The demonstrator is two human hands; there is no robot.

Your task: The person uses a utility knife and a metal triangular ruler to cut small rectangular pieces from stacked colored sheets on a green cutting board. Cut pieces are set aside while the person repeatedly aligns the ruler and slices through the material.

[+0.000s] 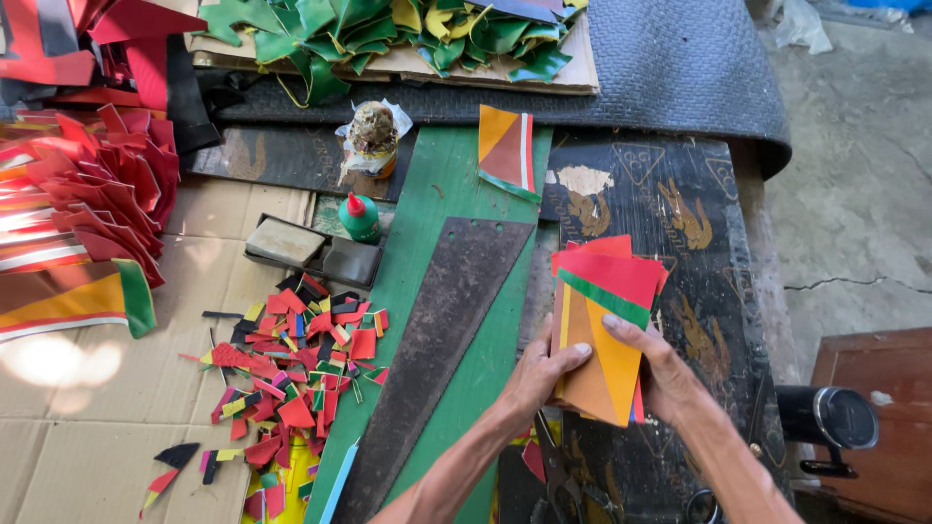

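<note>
Gripping a stack of coloured sheet pieces (604, 330) from both sides, as I read it; left hand (537, 374) fingers clasp its near-left edge, right hand (665, 374) fingers curl over its right edge, index laid on the orange top piece; stack sits between both sets of fingers; dark tapered blade (437, 340) just left of left fingers; coloured scraps (291, 378) farther left.

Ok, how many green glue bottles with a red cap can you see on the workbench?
1. The green bottle stands by the dark tray, above the pile of scraps and left of the green board. Another may be hidden under the heaps of cut pieces.
</note>
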